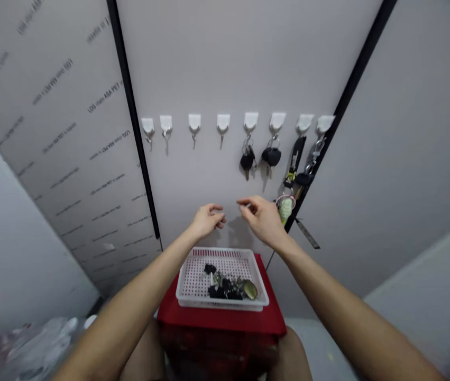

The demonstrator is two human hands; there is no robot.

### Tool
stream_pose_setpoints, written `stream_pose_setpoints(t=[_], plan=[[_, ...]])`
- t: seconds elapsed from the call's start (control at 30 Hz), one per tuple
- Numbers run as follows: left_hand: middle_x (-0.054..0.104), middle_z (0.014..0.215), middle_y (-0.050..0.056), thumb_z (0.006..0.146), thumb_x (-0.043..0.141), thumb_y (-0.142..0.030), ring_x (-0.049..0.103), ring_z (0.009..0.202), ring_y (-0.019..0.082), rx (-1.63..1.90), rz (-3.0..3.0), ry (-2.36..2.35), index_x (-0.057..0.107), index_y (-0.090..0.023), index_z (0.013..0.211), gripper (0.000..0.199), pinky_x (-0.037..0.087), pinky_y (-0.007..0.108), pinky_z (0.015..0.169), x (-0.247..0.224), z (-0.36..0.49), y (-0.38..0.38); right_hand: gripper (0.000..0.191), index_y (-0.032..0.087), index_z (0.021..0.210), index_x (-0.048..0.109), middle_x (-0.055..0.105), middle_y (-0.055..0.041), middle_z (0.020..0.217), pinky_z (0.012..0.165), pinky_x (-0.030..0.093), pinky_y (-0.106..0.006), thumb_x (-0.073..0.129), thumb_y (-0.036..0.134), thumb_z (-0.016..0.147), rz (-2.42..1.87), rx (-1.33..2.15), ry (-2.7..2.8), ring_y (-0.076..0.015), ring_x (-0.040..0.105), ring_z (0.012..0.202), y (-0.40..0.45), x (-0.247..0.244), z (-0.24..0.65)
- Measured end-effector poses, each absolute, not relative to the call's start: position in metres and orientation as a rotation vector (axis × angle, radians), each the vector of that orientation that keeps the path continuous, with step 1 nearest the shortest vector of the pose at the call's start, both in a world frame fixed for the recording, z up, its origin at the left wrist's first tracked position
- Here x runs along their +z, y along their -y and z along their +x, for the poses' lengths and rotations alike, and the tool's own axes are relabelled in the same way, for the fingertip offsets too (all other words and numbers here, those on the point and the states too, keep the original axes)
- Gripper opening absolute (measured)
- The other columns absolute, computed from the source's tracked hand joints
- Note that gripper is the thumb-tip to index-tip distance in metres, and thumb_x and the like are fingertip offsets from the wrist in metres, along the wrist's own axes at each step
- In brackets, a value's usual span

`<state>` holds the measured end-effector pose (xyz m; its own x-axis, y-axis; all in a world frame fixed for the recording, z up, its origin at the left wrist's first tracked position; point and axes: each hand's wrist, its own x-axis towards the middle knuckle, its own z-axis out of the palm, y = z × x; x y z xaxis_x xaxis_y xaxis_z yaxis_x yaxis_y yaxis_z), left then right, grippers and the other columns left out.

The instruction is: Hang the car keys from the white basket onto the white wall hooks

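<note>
My left hand hovers above the back edge of a white basket, its fingers curled loosely and apart with nothing between them. To its right, my right hand is raised in front of the wall, thumb and fingertips slightly apart, holding nothing. Several keys and a round gold-coloured piece lie in the basket. Above the hands is a row of white hooks. Black keys hang from one, and more black keys from the hook to its right. A black strap hangs further right.
The basket stands on a red surface between the person's knees. A key bunch with a chain hangs from the rightmost hook. Bare hooks are on the left of the row. Plastic bags lie at the lower left.
</note>
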<state>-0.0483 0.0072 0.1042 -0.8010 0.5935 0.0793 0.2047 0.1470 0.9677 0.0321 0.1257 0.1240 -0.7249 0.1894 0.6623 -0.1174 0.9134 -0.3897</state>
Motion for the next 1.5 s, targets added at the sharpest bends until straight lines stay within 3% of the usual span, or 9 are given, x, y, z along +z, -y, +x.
stream_pose_setpoints(t=[0.13,0.23,0.4,0.6,0.93,1.07,1.23,1.33,1.5], plan=[[0.056,0.059,0.002,0.064,0.042,-0.017,0.049,0.048,0.007,1.417,0.7,-2.188,0.048,-0.009,0.086,0.024,0.038,0.02,0.049,0.023,-0.046,0.021,0.022,0.016,0.08,0.058,0.059,-0.0041,0.074,0.06,0.037,-0.022,0.043,0.022,0.065,-0.076,0.693,2.896,-0.0115,0.051,0.062,-0.123,0.035,0.047],[0.056,0.065,0.003,0.063,0.044,-0.02,0.05,0.057,0.01,1.246,0.792,-2.331,0.05,-0.01,0.085,0.025,0.039,0.022,0.055,-0.018,-0.043,0.035,0.027,0.017,0.083,0.057,0.058,-0.0049,0.079,0.063,0.036,-0.023,0.05,0.025,0.058,-0.089,0.624,3.136,-0.0151,0.051,0.071,-0.122,-0.006,0.053],[0.055,0.077,0.002,0.057,0.051,-0.021,0.049,0.071,0.012,0.949,1.135,-2.328,0.052,-0.015,0.086,0.029,0.038,0.022,0.064,-0.037,-0.033,0.033,0.028,0.018,0.086,0.056,0.057,-0.0076,0.084,0.07,0.034,-0.026,0.048,0.026,0.061,-0.088,0.414,3.152,-0.019,0.048,0.084,-0.119,-0.029,0.048],[0.053,0.077,0.003,0.058,0.05,-0.022,0.048,0.073,0.014,0.773,1.241,-2.47,0.053,-0.017,0.087,0.029,0.037,0.023,0.065,-0.042,-0.029,0.029,0.022,0.016,0.08,0.058,0.058,-0.0064,0.082,0.071,0.034,-0.025,0.042,0.023,0.066,-0.159,0.589,3.037,-0.0163,0.05,0.08,-0.12,-0.04,0.041],[0.055,0.074,0.002,0.062,0.045,-0.02,0.05,0.069,0.012,0.9,1.113,-2.434,0.052,-0.016,0.083,0.023,0.038,0.023,0.064,-0.042,-0.027,0.032,0.024,0.015,0.082,0.055,0.059,-0.0047,0.076,0.068,0.038,-0.025,0.038,0.015,0.066,-0.14,0.96,2.662,-0.0132,0.051,0.07,-0.119,-0.04,0.045],[0.053,0.09,0.005,0.06,0.048,-0.019,0.047,0.083,0.015,1.131,1.092,-2.44,0.048,-0.015,0.094,0.033,0.035,0.027,0.075,-0.036,-0.022,0.029,0.023,0.015,0.082,0.054,0.058,-0.003,0.069,0.062,0.039,-0.025,0.038,0.017,0.066,-0.164,1.143,2.573,-0.0127,0.051,0.062,-0.117,-0.035,0.045],[0.049,0.103,0.005,0.056,0.052,-0.015,0.042,0.095,0.015,1.51,1.135,-2.141,0.04,-0.017,0.104,0.049,0.029,0.029,0.085,-0.03,-0.016,0.015,0.02,0.016,0.082,0.052,0.058,-0.0027,0.074,0.065,0.04,-0.025,0.039,0.019,0.066,-0.017,1.4,2.456,-0.0123,0.052,0.067,-0.108,-0.01,0.045],[0.052,0.099,0.005,0.06,0.047,-0.013,0.046,0.091,0.014,1.732,1.064,-1.885,0.041,-0.015,0.103,0.043,0.033,0.026,0.081,-0.025,-0.015,0.004,0.018,0.016,0.08,0.051,0.057,-0.0026,0.074,0.065,0.04,-0.025,0.039,0.019,0.067,0.019,1.461,2.407,-0.0119,0.052,0.068,-0.105,0.01,0.044],[0.056,0.074,0.003,0.066,0.041,-0.022,0.048,0.072,0.013,1.775,0.969,-1.924,0.052,-0.011,0.078,0.02,0.037,0.023,0.065,-0.001,-0.017,-0.002,0.015,0.015,0.077,0.049,0.055,-0.0019,0.069,0.06,0.04,-0.023,0.039,0.019,0.067,0.031,1.429,2.347,-0.0109,0.051,0.064,-0.107,0.034,0.035]])
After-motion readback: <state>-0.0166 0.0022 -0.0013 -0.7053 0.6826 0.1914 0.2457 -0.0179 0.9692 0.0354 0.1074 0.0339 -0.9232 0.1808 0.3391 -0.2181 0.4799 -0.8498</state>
